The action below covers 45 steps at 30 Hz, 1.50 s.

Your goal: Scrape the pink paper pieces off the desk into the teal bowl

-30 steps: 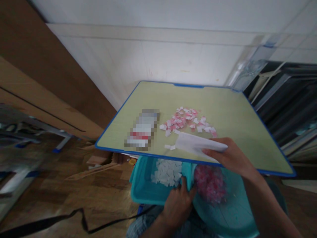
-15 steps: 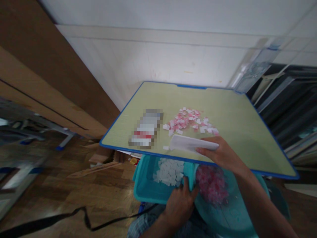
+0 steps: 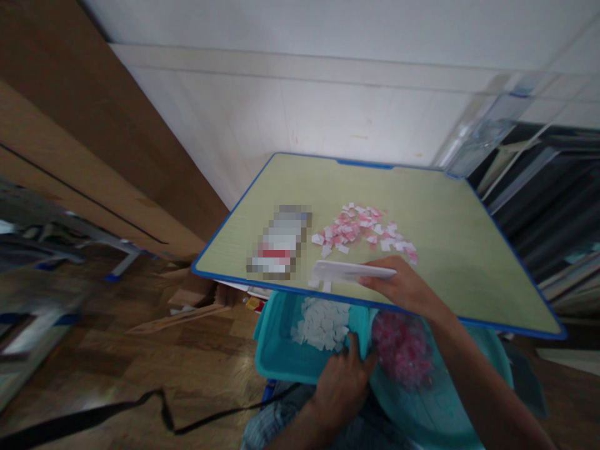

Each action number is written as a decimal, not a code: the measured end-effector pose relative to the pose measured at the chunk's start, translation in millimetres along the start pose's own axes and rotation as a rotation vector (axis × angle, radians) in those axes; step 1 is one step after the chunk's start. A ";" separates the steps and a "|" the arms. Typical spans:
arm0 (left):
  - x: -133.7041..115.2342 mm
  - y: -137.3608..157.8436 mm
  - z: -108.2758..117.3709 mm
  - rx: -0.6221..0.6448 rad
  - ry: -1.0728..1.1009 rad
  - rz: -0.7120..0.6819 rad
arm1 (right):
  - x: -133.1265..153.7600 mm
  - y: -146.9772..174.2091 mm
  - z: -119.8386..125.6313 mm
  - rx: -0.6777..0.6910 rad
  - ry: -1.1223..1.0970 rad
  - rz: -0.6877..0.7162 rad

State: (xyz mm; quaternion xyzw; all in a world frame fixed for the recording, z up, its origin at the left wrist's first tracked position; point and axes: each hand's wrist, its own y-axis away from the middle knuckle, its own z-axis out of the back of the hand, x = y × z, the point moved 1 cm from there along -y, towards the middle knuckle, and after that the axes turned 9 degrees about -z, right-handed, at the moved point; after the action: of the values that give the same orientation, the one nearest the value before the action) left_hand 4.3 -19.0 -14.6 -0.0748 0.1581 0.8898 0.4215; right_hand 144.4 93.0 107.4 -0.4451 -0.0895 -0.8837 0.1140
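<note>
My right hand (image 3: 405,286) is closed on one end of a white, flat, thin-edged piece (image 3: 344,270), held low over the near part of the board. A few small white paper bits (image 3: 323,286) lie under and beside its left end, close to the board's edge. Behind it is a loose heap of pink and white paper squares (image 3: 349,230). Below the board, my left hand (image 3: 344,381) grips the rim of a teal rectangular tub (image 3: 285,370), which holds a pile of white pieces (image 3: 323,324).
The yellow board (image 3: 431,206) has a raised blue rim. On its left lies a blurred-out phone-shaped thing (image 3: 281,240). A round teal basin (image 3: 450,400) beside the tub holds a pink bundle in clear plastic (image 3: 403,350). A black strap (image 3: 164,409) hangs at lower left.
My right hand has moved left and a little nearer with the white flat piece, bringing small bits closer to the board's near edge. My left hand stays on the tub's rim.
</note>
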 end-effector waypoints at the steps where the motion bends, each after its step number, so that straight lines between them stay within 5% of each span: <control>1: 0.0 -0.1 -0.1 0.001 0.000 -0.001 | 1.1 0.6 -0.5 0.021 -0.003 0.005; 20: -1.0 0.4 -0.8 0.004 0.037 0.022 | 21.3 16.2 -3.7 0.154 -0.059 0.059; 25: -0.5 1.0 2.9 0.009 0.048 0.009 | 18.9 25.8 13.9 0.041 0.003 0.019; 32: 2.6 0.0 1.4 0.046 0.110 0.012 | -19.3 36.7 53.6 -0.106 0.109 -0.105; 40: 4.4 -4.9 0.8 0.172 0.096 0.037 | -49.2 38.5 61.6 0.055 -0.048 -0.029; 45: 2.8 -4.5 4.4 0.145 0.066 0.042 | -48.0 44.9 78.3 0.221 -0.150 0.008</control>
State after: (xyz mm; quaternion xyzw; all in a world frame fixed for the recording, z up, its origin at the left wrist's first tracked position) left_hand 6.1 -12.8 -12.2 -0.0700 0.2374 0.8818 0.4014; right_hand 244.8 76.1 117.3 -0.4950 -0.1927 -0.8323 0.1589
